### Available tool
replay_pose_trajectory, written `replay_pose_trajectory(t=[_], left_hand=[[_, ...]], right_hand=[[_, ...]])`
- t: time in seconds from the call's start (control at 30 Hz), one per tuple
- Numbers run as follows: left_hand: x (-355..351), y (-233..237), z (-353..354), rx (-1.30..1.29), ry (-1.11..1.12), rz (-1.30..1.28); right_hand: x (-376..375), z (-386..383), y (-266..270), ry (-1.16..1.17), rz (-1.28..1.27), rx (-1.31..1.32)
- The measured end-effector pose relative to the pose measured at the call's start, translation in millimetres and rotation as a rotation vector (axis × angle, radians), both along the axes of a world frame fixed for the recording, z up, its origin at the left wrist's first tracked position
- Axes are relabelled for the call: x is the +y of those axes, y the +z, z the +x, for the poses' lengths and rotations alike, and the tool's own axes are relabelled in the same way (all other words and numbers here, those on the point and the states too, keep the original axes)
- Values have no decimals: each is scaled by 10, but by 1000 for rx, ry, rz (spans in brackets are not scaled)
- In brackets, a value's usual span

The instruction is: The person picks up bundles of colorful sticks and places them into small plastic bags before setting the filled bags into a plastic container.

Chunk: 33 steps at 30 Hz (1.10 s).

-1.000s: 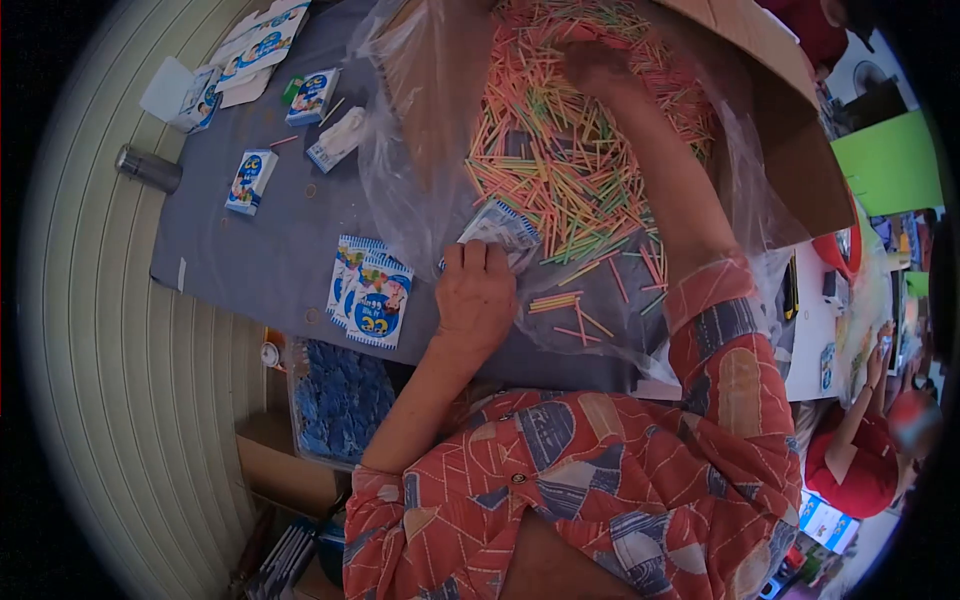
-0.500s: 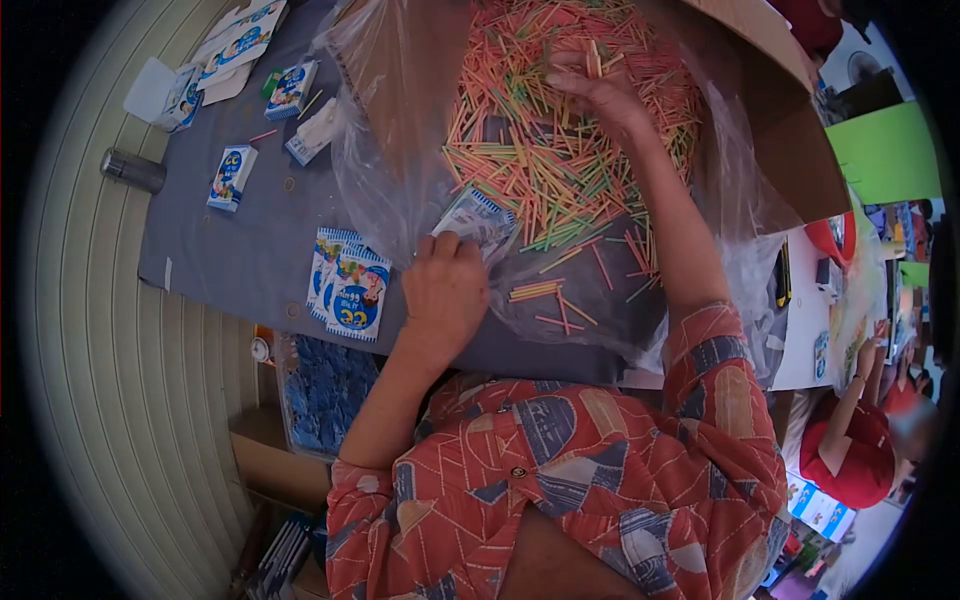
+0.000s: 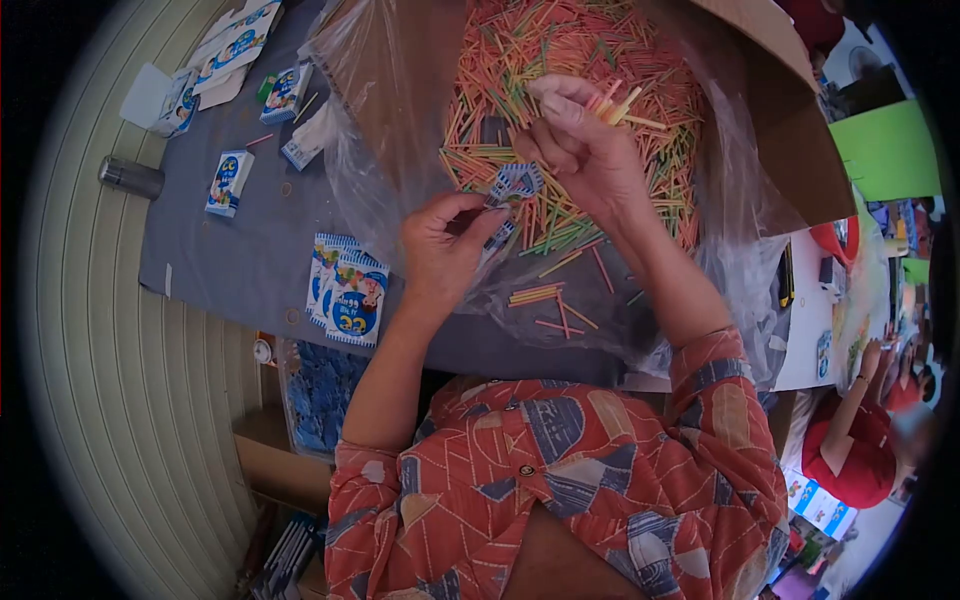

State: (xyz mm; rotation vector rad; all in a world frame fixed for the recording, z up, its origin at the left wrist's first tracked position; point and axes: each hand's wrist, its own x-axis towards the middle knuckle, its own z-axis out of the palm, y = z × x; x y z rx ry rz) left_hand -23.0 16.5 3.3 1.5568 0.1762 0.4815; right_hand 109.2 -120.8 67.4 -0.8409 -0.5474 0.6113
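My left hand (image 3: 442, 245) pinches a small blue-and-white packet (image 3: 515, 183) between thumb and fingers, its upper end raised and bent. Close beside it, my right hand (image 3: 590, 150) is closed around a few thin candy-like sticks (image 3: 625, 112), yellow, orange and pinkish, poking out past the fingers. Beneath both hands spreads a large heap of pink, yellow and green sticks (image 3: 570, 220) in a plastic-lined cardboard box (image 3: 770, 120). Left of my left hand, several printed packets (image 3: 355, 298) lie overlapping on the grey table cover (image 3: 260, 260).
Small printed boxes (image 3: 229, 183) and a metal flask (image 3: 131, 177) are at the left. Clear plastic liner (image 3: 375, 170) spills over the table. A few loose sticks (image 3: 536, 295) lie near the front edge. A bin of blue pieces (image 3: 325, 390) stands below; a person in red (image 3: 850, 450) is at right.
My right hand has come down and toward my left hand, bringing sticks out of the heap. My left hand has lifted the packet and turned it up toward the right hand.
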Motion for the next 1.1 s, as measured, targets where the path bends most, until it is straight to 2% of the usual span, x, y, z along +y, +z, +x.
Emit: replay_pose_trajectory(t=[0.13, 0.23, 0.37, 0.43, 0.47, 0.53, 0.57, 0.63, 0.7, 0.77, 0.93, 1.0, 1.03, 1.1], left_hand=[[10, 34, 62, -8, 1, 43], [-1, 13, 96, 8, -2, -28], [-26, 11, 147, -62, -13, -105], [-14, -15, 147, -64, -6, -107], [-6, -39, 144, -77, -8, -39], [11, -79, 146, -90, -12, 28], [22, -103, 140, -82, -16, -10], [20, -108, 128, -69, -20, -50], [10, -69, 149, -22, -2, -60], [-4, -45, 191, -28, -13, -45], [-9, -68, 281, -68, -18, -16], [18, -101, 312, -122, -43, -3], [13, -84, 310, -121, -41, -3], [-8, -26, 311, -67, -111, -242]], right_hand=[[21, -47, -33, -79, -131, -104], [3, -108, 4, -70, -266, -259], [24, -141, -34, -93, -415, -306], [54, -184, -52, -158, -420, -573], [63, -180, -53, -155, -419, -573], [76, -147, -53, -215, -196, -64], [45, -57, -74, -215, -197, -61], [-26, 133, -83, -66, 116, -87], [-32, 76, -109, -99, 21, -133], [31, -20, -99, -174, -428, -376], [152, -18, -160, -161, -517, -621], [134, 52, -233, -50, -532, -722], [128, 42, -235, -48, -532, -722], [109, -18, -190, -144, -403, -422]])
